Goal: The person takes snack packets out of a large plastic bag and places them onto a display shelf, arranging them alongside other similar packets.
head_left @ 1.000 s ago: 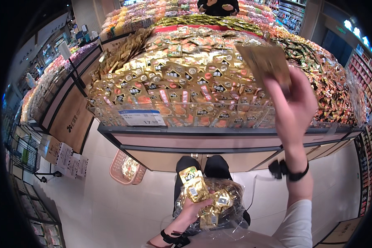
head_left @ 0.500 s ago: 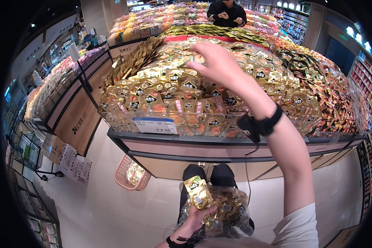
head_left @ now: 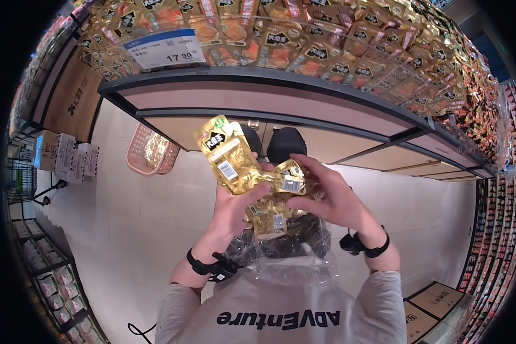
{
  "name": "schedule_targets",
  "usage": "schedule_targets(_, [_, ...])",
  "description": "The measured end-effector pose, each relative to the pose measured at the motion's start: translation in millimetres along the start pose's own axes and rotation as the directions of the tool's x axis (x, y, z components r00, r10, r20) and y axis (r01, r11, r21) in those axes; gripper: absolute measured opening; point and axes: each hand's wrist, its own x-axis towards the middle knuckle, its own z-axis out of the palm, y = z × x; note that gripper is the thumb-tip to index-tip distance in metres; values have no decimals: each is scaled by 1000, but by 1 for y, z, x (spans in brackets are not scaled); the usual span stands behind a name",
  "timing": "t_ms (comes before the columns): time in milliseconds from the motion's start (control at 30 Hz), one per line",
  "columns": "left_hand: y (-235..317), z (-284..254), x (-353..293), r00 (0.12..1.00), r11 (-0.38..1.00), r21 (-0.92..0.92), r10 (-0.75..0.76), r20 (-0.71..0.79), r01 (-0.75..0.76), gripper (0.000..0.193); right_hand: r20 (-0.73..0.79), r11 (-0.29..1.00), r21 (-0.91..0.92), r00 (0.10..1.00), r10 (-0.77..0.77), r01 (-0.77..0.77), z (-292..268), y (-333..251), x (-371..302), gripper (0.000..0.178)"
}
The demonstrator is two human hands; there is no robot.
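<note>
Above my lap, my left hand (head_left: 230, 209) is closed round gold foil snack packets (head_left: 226, 159), which stand up fanned out from its grip. Another gold snack packet (head_left: 291, 178), with its barcode showing, lies between my two hands. The fingers and thumb of my right hand (head_left: 333, 198) curve round that packet's right side, gripping it. Below them, on my lap, is a clear plastic bag (head_left: 307, 238). More gold packets (head_left: 269, 223) show at the bag's top; whether they are inside it is hard to tell.
Ahead stands a display bin (head_left: 258, 96) heaped with gold packets (head_left: 281, 49), with a price sign (head_left: 165, 50) on its front. A pink basket (head_left: 136, 155) holding packets sits on the floor at left, near cardboard boxes (head_left: 69, 155). Stocked shelves (head_left: 499, 229) line the right.
My right hand has come down from over the display to beside my left hand, where it grips a packet. The left hand still holds packets, now higher. The view has tilted downward.
</note>
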Motion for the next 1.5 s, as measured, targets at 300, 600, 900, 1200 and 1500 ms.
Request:
schedule_targets(300, [-10,3,-11,995,995,28,98,-19,-98,67,-241,998,64,970,26,-11,35,23,-4,70])
schedule_targets(600, [-10,2,-12,994,996,-88,-16,-110,6,51,-300,891,453,935,192,-37,30,32,1,44])
schedule_targets(900, [-12,-3,-4,989,999,-14,35,-143,-37,55,-464,996,-71,882,-80,53,16,35,-3,36])
schedule_targets(1200, [-20,-19,-10,987,998,-61,7,-160,-17,42,104,567,-702,849,-518,431,6,28,-5,44])
schedule_targets(1500, [-17,-22,-7,993,998,17,-55,-107,58,44,155,837,-311,893,-423,450,-7,35,-8,48])
